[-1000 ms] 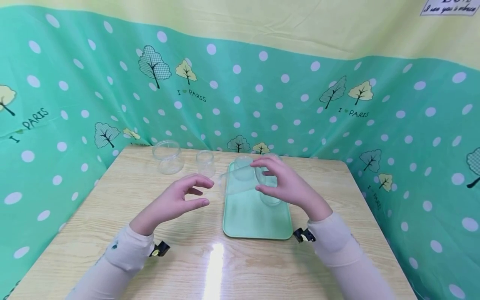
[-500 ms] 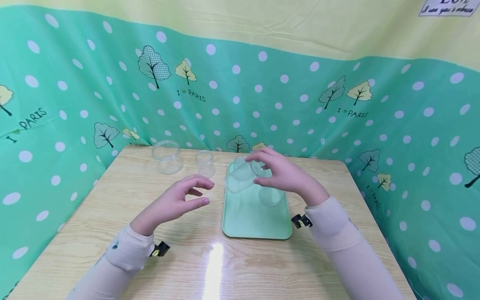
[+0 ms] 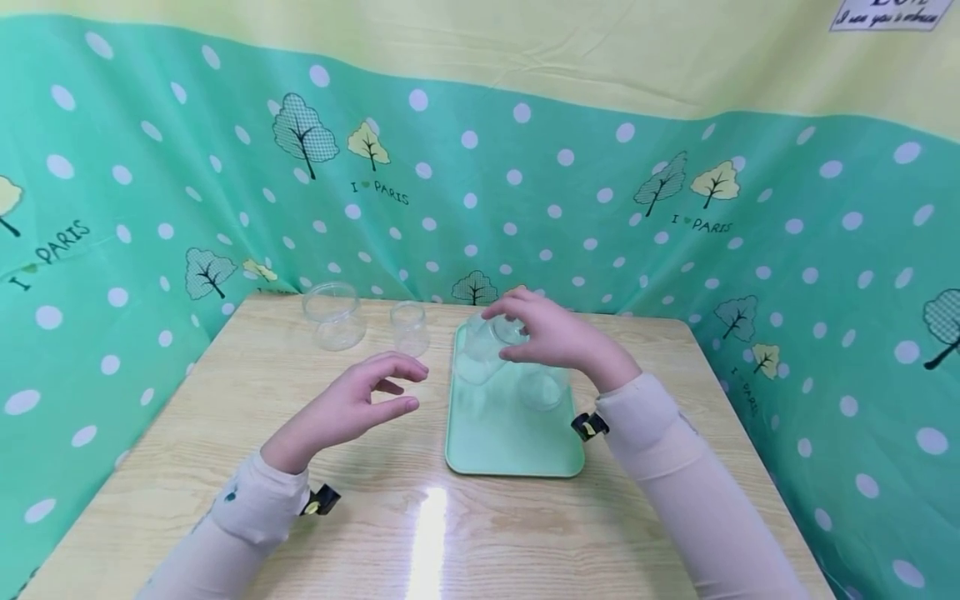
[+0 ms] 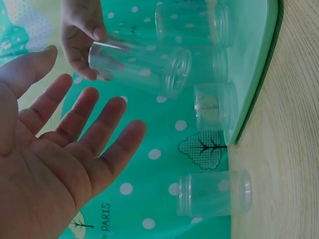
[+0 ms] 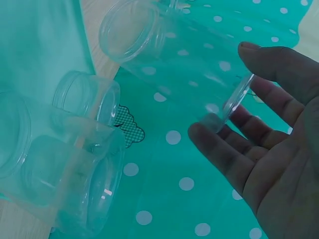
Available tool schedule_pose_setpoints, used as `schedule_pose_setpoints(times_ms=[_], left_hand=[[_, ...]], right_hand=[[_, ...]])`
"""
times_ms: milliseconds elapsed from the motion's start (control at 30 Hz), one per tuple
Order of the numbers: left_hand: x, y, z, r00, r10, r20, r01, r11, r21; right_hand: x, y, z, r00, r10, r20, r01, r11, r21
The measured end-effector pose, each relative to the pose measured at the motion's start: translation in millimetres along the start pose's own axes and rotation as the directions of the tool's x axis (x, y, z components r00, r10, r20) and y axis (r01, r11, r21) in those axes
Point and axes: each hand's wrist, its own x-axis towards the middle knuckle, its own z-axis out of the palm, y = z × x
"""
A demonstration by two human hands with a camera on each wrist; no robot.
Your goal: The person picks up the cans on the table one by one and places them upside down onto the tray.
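Observation:
My right hand [image 3: 551, 333] holds a clear plastic jar [image 5: 179, 69] by its base end, thumb on one side and fingers on the other. The jar is tilted, its threaded mouth pointing down toward the green tray [image 3: 513, 454]. Mouth-down on that tray stand other clear jars, including a small jar [image 5: 87, 97] and a larger jar [image 5: 65, 164]. My left hand [image 3: 352, 400] hovers left of the tray with fingers loosely bent, holding nothing; its palm [image 4: 45, 169] shows in the left wrist view.
At the back left of the wooden table [image 3: 360, 542] stand a wide clear jar [image 3: 337, 321] and a narrower upright jar [image 4: 214, 194]. A green dotted curtain [image 3: 420, 200] hangs behind and along the sides. The tray's rim [image 4: 264, 64] is low.
My right hand has moved back and to the left, swinging the jar from nearly sideways to a steeper tilt with its mouth lower over the tray. The left hand has stayed in place.

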Motion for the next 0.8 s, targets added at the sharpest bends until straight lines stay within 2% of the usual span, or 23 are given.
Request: schedule_pose_setpoints(times_ms=[433,800], left_hand=[[0.0,-2.9,1.8,1.0,0.004,0.016,-0.004,1.0,0.0],[0.1,-3.1,2.1,1.0,0.004,0.023,-0.004,1.0,0.007]], right_hand=[[15.0,9,2,0.997,0.059,0.039,-0.056,0.996,-0.075],[24.8,9,8,0.988,0.135,0.079,-0.124,0.984,-0.125]])
